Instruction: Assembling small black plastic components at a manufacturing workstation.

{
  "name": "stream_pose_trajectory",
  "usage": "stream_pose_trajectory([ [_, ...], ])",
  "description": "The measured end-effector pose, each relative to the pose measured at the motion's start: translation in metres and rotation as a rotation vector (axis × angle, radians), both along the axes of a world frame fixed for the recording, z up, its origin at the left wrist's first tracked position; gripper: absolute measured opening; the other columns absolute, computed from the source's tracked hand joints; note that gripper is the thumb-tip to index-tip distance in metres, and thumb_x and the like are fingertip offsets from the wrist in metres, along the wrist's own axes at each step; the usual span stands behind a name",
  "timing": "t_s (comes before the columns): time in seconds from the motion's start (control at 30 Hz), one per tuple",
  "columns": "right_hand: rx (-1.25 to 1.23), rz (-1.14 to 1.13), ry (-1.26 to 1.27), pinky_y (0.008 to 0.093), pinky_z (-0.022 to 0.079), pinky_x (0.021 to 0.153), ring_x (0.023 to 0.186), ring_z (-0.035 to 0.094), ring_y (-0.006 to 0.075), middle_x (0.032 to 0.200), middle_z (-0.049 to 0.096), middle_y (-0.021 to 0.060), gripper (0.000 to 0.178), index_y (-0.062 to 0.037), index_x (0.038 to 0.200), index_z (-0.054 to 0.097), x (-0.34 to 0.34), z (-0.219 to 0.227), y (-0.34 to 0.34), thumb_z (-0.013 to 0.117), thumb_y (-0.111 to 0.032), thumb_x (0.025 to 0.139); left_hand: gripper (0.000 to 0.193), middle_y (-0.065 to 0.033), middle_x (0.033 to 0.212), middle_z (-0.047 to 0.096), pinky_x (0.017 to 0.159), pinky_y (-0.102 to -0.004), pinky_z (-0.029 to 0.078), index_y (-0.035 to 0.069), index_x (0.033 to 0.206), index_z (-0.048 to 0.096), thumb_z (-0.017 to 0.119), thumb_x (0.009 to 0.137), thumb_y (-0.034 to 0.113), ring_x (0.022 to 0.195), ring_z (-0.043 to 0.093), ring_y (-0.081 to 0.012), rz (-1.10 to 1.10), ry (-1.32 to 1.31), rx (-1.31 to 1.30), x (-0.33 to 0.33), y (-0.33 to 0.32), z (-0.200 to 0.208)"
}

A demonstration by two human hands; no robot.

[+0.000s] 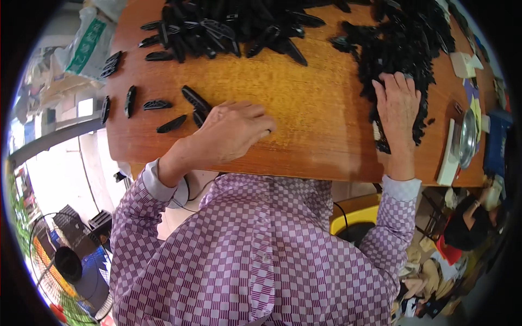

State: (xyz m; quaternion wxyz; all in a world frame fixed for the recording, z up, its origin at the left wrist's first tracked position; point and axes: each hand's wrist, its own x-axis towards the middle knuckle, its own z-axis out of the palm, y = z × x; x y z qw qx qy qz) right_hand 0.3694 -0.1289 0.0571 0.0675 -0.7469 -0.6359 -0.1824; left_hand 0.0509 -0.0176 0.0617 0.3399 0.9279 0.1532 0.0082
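My left hand (234, 129) is over the middle of the wooden table (304, 103). Its fingers are bent and pressed together, thumb tip against them; what they hold, if anything, is hidden. Beside its wrist lie long black plastic pieces with slotted sides, one a slanted black piece (196, 99), partly under the hand. On the right, my right hand (398, 103) rests on a heap of small black parts (375, 43), thumb apart from the fingers, whose tips reach down among the parts. The exact kind of these parts is too small to tell.
A large pile of long black pieces (217, 32) covers the far middle. Several single pieces (157, 104) lie at the left edge. A clear plastic bag (87, 46) is beyond. Right: a metal dish (467, 138) and white strip (447, 152). A fan (68, 264) stands lower left; another person (467, 217) lower right.
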Motion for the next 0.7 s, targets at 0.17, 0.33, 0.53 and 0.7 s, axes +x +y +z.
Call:
stream_pose_trajectory([
  [0.17, -0.089, -0.029, 0.049, 0.0384, 0.041, 0.069, 0.085, 0.055, 0.0247, 0.085, 0.056, 0.0031, 0.010, -0.0102, 0.086, 0.061, 0.006, -0.011, -0.004, 0.066, -0.017, 0.080, 0.028, -0.0111, 0.098, 0.055, 0.064, -0.0375, 0.049, 0.007, 0.107, 0.054, 0.062, 0.084, 0.021, 0.085, 0.061, -0.0274, 0.321, -0.153, 0.297, 0.032, 0.026, 0.001],
  [0.33, -0.118, -0.027, 0.021, 0.0387, 0.042, 0.069, 0.085, 0.056, 0.0271, 0.084, 0.056, 0.0056, 0.011, -0.0085, 0.084, 0.059, 0.002, -0.006, 0.003, 0.067, -0.015, 0.079, 0.030, -0.0117, 0.095, 0.058, 0.070, -0.0378, 0.053, 0.005, 0.107, 0.053, 0.064, 0.083, 0.020, 0.088, 0.063, -0.0292, 0.489, -0.214, 0.559, 0.060, 0.063, -0.037],
  [0.53, 0.107, -0.170, 0.782, 0.0273, 0.047, 0.066, 0.077, 0.062, 0.0140, 0.087, 0.064, 0.0035, 0.010, -0.0042, 0.093, 0.060, -0.007, -0.004, 0.002, 0.064, -0.011, 0.087, 0.029, -0.0135, 0.095, 0.065, 0.068, -0.0350, 0.054, 0.000, 0.110, 0.055, 0.061, 0.084, 0.013, 0.088, 0.063, -0.0298, 0.590, -0.326, 0.306, 0.051, 0.051, -0.039],
  [0.7, 0.196, -0.017, 1.895, 0.0246, 0.052, 0.071, 0.079, 0.063, 0.0155, 0.089, 0.064, 0.0063, 0.008, -0.0019, 0.096, 0.060, -0.080, 0.013, 0.002, 0.062, -0.004, 0.088, 0.033, -0.0051, 0.102, 0.063, 0.073, -0.0268, 0.051, 0.003, 0.124, 0.053, 0.055, 0.092, 0.014, 0.090, 0.062, -0.0148, 0.548, -0.535, -0.880, 0.028, 0.003, -0.026],
])
